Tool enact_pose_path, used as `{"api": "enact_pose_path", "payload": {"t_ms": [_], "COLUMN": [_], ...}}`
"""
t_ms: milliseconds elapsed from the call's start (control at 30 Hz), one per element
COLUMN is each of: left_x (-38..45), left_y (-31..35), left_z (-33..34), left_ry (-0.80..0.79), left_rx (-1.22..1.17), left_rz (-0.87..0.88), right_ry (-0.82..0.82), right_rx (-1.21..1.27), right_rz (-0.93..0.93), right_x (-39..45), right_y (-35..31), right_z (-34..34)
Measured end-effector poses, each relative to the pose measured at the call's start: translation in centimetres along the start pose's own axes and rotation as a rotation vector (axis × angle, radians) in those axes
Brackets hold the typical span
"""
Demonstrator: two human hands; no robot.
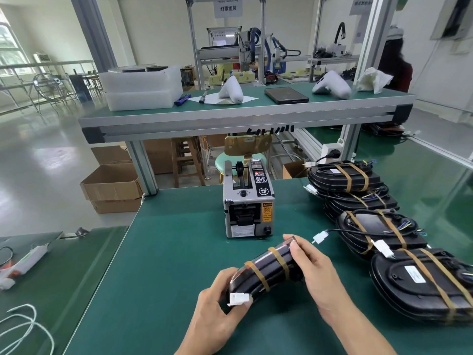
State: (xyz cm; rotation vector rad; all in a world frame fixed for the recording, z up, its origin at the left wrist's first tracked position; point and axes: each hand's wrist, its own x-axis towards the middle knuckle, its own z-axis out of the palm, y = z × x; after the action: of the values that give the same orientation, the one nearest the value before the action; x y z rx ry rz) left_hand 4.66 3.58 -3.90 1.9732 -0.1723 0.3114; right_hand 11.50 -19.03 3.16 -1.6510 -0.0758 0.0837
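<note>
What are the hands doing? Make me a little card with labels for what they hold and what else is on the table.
Held thing: a black part with two brown tape bands round it
Left side: the left hand grips its near end, by the white plug
Right side: the right hand holds its far end
Behind: a grey tape machine on the green table
To the right: a row of taped black parts

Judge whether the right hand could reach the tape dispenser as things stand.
Probably yes. The tape dispenser stands just beyond the right hand, with only green mat between them. But it grips the black taped unit with the left hand, so must let go first.
</note>
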Motion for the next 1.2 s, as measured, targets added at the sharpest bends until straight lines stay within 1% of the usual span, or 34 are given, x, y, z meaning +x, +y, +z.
{"api": "enact_pose_path", "payload": {"t_ms": [67,200,267,333,400,467,567,633,767,867,900,933,1000,1033,1067,1100,1133,1200], "left_x": [0.1,0.2,0.2,0.1,-0.1,-0.2,-0.5,-0.4,-0.1,-0.1,-0.1,-0.1,-0.1,-0.1,0.0,0.0,0.0,-0.1], "left_y": [0.0,0.1,0.3,0.4,0.5,0.8,1.3,1.2,0.8,0.2,0.0,0.0,-0.1,-0.1,0.0,0.0,0.1,0.1], "left_z": [0.1,0.5,0.6,0.4,0.1,-0.3,-0.7,-0.7,-0.1,0.1,0.0,0.0,0.0,0.0,0.1,0.1,0.1,0.1], "left_ry": [-0.01,-0.017,0.023,0.01,-0.065,-0.088,0.012,0.077,0.126,0.168,0.17,0.166,0.163,0.161,0.158,0.154,0.152,0.159], "left_rx": [0.017,0.086,0.123,0.117,0.053,0.0,-0.018,-0.01,-0.025,-0.032,-0.039,-0.039,-0.027,-0.032,-0.044,-0.055,-0.064,-0.073], "left_rz": [-0.021,-0.044,-0.041,-0.067,-0.091,-0.066,0.009,0.043,0.09,0.066,0.052,0.042,0.055,0.067,0.07,0.07,0.07,0.071], "right_ry": [0.017,0.063,0.081,0.096,0.108,0.107,0.096,0.085,0.054,-0.025,-0.044,-0.057,-0.078,-0.058,-0.009,0.048,0.088,0.072], "right_rx": [-0.109,-0.533,-0.706,-0.82,-0.852,-0.849,-0.859,-0.878,-0.993,-1.056,-1.035,-0.948,-0.612,-0.414,-0.243,-0.122,-0.061,-0.063], "right_rz": [-0.095,-0.332,-0.393,-0.4,-0.363,-0.297,-0.247,-0.286,-0.465,-0.489,-0.493,-0.499,-0.422,-0.365,-0.299,-0.213,-0.118,0.055], "right_x": [-0.2,-1.7,-2.5,-2.7,-2.3,-1.5,-0.6,-1.1,-3.2,-4.2,-4.2,-3.9,-2.6,-1.3,0.3,2.1,3.9,7.1], "right_y": [-1.3,-4.3,-5.5,-6.1,-6.4,-6.6,-6.6,-6.8,-7.2,-7.6,-7.9,-8.1,-8.8,-9.1,-9.4,-9.3,-8.9,-7.1], "right_z": [0.3,2.0,3.2,4.2,4.4,4.0,3.4,3.8,6.4,7.9,7.9,7.6,6.3,5.5,4.7,3.9,3.4,3.2]}}
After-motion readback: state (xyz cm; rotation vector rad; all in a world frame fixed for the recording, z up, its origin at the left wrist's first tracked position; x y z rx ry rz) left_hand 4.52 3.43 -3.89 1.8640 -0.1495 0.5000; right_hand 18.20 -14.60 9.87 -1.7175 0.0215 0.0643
